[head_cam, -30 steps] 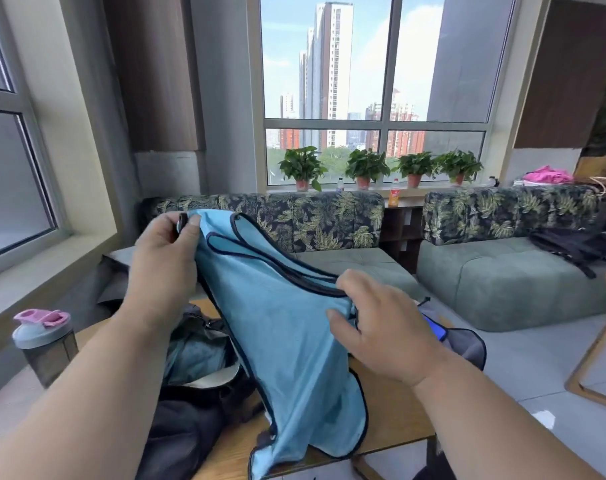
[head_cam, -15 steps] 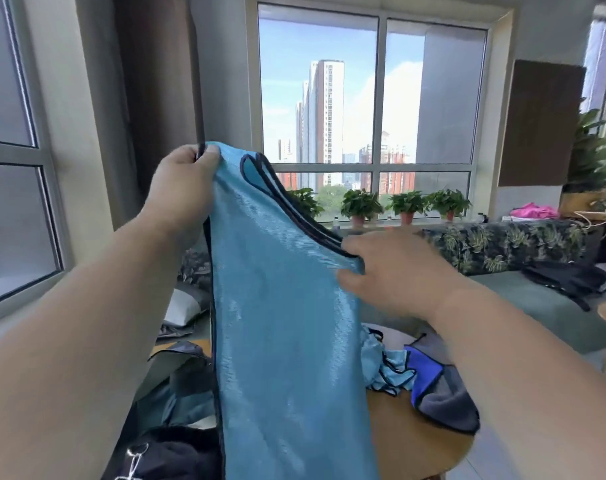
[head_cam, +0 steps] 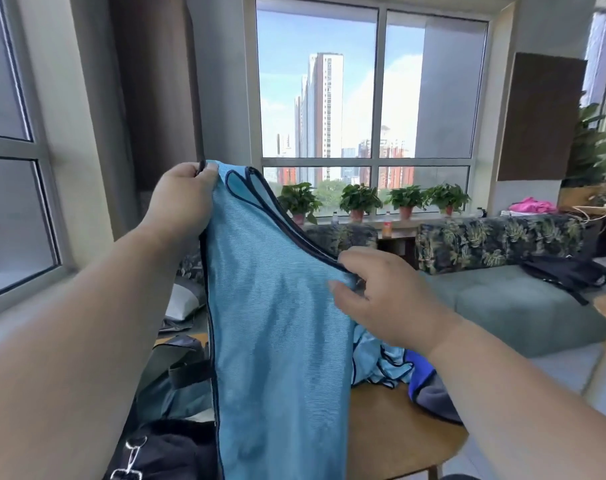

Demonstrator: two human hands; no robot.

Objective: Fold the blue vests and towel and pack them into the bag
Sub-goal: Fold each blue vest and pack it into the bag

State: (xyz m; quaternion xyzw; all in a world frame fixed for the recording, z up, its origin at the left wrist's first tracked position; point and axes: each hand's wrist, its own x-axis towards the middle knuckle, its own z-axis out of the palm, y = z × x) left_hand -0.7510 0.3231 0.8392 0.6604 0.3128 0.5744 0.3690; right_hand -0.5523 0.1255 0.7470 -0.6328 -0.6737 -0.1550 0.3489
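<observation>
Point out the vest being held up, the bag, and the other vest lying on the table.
held vest (head_cam: 277, 323): head view, middle of the hanging front panel.
bag (head_cam: 176, 448): head view, dark top beside the strap clip.
other vest (head_cam: 381, 362): head view, crumpled folds on the table.

- We see one light blue vest (head_cam: 277, 323) with dark trim hanging lengthwise, held up by its top edge.
- A second blue vest (head_cam: 377, 365) lies crumpled on the counter (head_cam: 398, 441).
- The dark bag (head_cam: 176, 445) sits low at left.
</observation>
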